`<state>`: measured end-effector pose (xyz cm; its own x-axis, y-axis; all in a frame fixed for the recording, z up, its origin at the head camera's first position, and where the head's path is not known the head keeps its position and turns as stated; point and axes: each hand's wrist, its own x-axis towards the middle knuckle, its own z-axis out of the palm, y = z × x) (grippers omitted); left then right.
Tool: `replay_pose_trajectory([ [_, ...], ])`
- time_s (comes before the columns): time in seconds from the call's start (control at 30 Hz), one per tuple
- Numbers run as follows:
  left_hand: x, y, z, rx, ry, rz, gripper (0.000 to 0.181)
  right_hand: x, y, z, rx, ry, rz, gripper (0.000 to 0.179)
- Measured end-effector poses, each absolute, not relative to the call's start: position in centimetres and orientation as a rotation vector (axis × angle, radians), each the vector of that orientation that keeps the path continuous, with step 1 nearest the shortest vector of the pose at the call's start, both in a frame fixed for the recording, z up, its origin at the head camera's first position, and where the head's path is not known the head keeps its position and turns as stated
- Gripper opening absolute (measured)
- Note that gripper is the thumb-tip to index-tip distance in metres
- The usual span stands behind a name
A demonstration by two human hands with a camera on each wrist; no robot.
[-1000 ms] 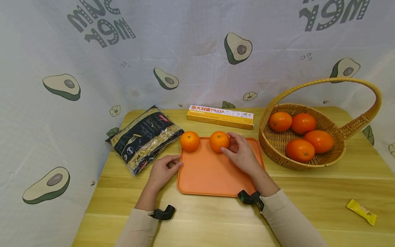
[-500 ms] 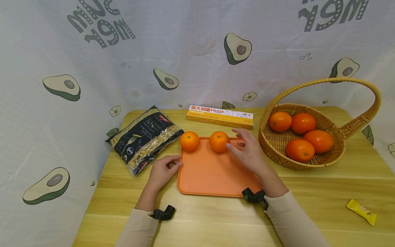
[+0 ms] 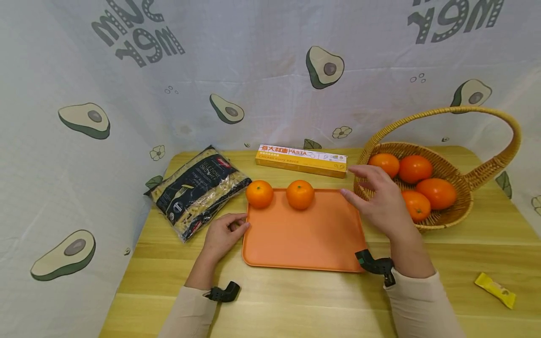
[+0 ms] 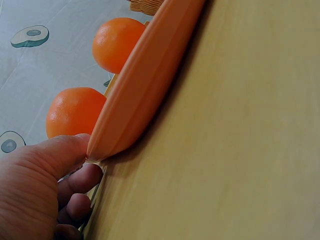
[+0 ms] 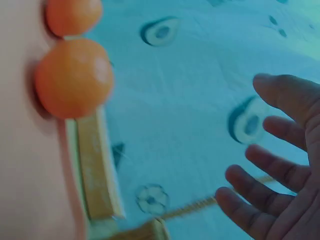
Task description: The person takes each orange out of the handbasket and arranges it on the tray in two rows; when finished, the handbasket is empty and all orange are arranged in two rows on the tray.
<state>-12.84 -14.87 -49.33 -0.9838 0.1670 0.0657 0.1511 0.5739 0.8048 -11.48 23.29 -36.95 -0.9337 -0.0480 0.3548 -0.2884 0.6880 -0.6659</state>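
Two oranges (image 3: 300,195) sit side by side along the far edge of an orange tray (image 3: 291,234). At the tray's left rim is my left hand (image 3: 224,237); the left wrist view has its thumb (image 4: 65,152) on the rim and the fingers curled just below. My right hand (image 3: 382,202) is raised over the tray's right edge and overlaps the basket's near left side, fingers spread and holding nothing. Several orange-red round fruits (image 3: 437,193) lie in the wicker basket (image 3: 467,206), one partly hidden behind that hand.
Left of the tray lies a dark bag of pasta (image 3: 196,188). A yellow pasta box (image 3: 301,160) lies behind the tray, near the avocado-print cloth (image 3: 270,61). The basket's tall handle (image 3: 448,109) arches over it. A small yellow wrapped packet (image 3: 495,290) is at the right.
My right hand has let go of the right-hand orange and moved right, away from it to the basket's edge. My left hand stays at the tray's rim.
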Motion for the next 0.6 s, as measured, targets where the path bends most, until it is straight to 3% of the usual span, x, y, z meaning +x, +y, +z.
replay_pose_trajectory([
  [0.27, -12.8, -14.9, -49.4, 0.28, 2.764, 1.43, 0.027, -10.2, 28.6, -35.2, 0.105, -2.756, 0.944, 0.065],
  [0.6, -12.8, -14.9, -49.4, 0.289, 2.782, 1.414, 0.027, -9.3, 34.5, -36.1, -0.004, -2.933, 0.957, 0.073],
])
